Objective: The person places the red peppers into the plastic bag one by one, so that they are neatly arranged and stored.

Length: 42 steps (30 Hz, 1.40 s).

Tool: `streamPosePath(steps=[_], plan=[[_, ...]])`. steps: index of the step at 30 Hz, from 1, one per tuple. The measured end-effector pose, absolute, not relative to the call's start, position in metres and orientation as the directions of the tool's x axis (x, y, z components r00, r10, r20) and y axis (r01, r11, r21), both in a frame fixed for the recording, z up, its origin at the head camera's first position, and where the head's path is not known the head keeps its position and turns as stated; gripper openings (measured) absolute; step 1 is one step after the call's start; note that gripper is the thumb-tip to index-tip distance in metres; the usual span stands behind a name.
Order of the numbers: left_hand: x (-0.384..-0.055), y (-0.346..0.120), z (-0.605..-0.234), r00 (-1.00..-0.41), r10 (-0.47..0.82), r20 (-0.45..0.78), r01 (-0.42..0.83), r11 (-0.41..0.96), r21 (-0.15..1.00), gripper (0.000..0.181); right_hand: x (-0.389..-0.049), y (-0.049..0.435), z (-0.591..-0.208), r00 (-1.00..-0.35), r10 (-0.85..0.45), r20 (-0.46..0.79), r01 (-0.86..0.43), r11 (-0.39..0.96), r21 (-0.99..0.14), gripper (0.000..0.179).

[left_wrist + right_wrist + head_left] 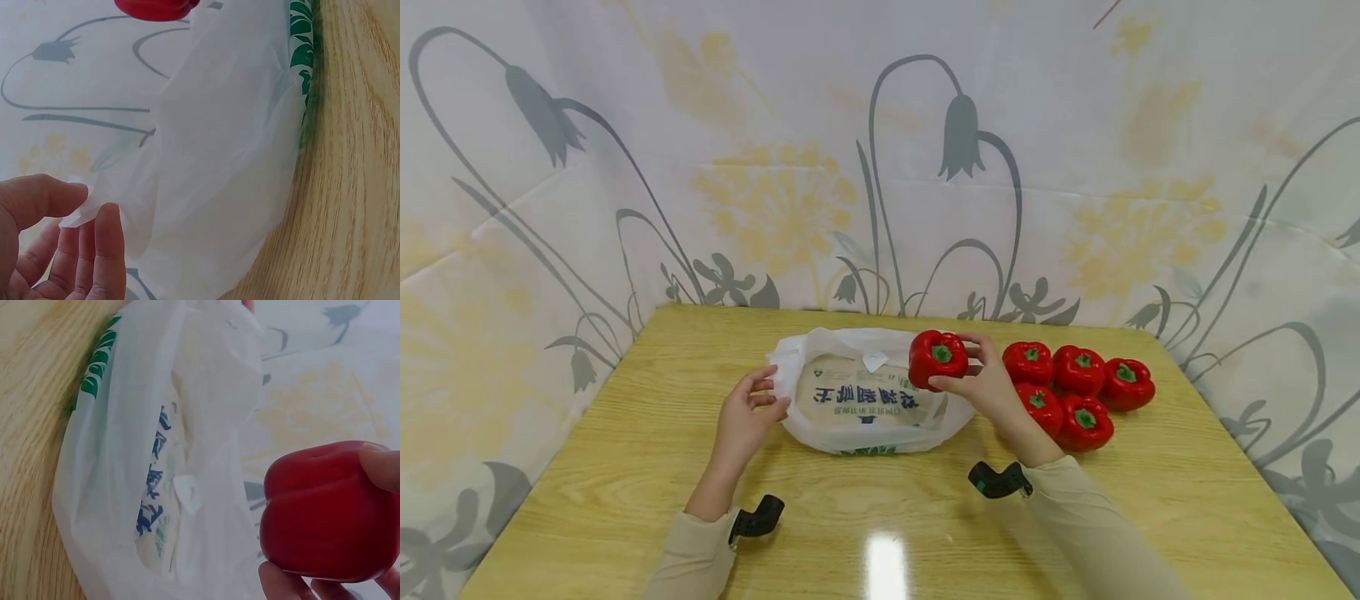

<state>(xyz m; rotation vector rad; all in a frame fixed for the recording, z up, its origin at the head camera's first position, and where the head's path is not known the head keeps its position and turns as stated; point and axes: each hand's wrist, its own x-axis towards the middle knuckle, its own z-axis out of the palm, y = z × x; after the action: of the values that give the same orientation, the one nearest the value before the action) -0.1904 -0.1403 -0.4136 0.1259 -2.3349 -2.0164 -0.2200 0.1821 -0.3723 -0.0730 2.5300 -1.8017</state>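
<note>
A white plastic bag [820,437] with green leaf print lies with its mouth spread wide on the table; dark blue characters show on its inner side. At the bag's left end, my left hand [749,410] pinches the rim, and the left wrist view shows the thin film [91,204] between thumb and fingers. My right hand [991,382] grips a red bell pepper [937,360] above the bag's right side. That pepper's green stem faces me in the head view; the right wrist view shows its smooth side [325,515], with thumb and fingers around it.
Several more red bell peppers [1079,372] sit in a close group on the table right of the bag. The wooden table [880,500] meets a flower-printed cloth [850,225] at its back and sides. Each wrist carries a black device [1000,480].
</note>
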Motion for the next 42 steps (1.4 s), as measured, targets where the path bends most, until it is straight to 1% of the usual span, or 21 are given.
streamPosePath(steps=[12,20,27,34,42], plan=[[-0.190,-0.141,-0.413,-0.995,-0.102,-0.009,-0.022,0.135,0.991,0.050,-0.237,0.159,-0.377,-0.995,-0.099,-0.032,-0.004,0.343,-0.939,0.073],[-0.189,-0.144,-0.413,-0.995,-0.095,-0.012,-0.024,0.130,0.991,0.050,-0.252,0.136,-0.381,-0.992,-0.128,-0.003,-0.045,0.369,-0.928,0.072],[-0.190,-0.142,-0.412,-0.995,-0.097,0.002,-0.012,0.138,0.990,0.050,-0.264,0.116,-0.379,-0.989,-0.150,0.003,-0.062,0.394,-0.917,0.076],[-0.189,-0.145,-0.412,-0.995,-0.096,0.016,0.003,0.131,0.991,0.050,-0.278,0.096,-0.382,-0.986,-0.165,-0.025,-0.047,0.416,-0.908,0.074],[-0.190,-0.144,-0.413,-0.995,-0.095,0.020,0.008,0.120,0.993,0.050,-0.293,0.077,-0.396,-0.980,-0.189,-0.067,-0.018,0.416,-0.909,0.074]])
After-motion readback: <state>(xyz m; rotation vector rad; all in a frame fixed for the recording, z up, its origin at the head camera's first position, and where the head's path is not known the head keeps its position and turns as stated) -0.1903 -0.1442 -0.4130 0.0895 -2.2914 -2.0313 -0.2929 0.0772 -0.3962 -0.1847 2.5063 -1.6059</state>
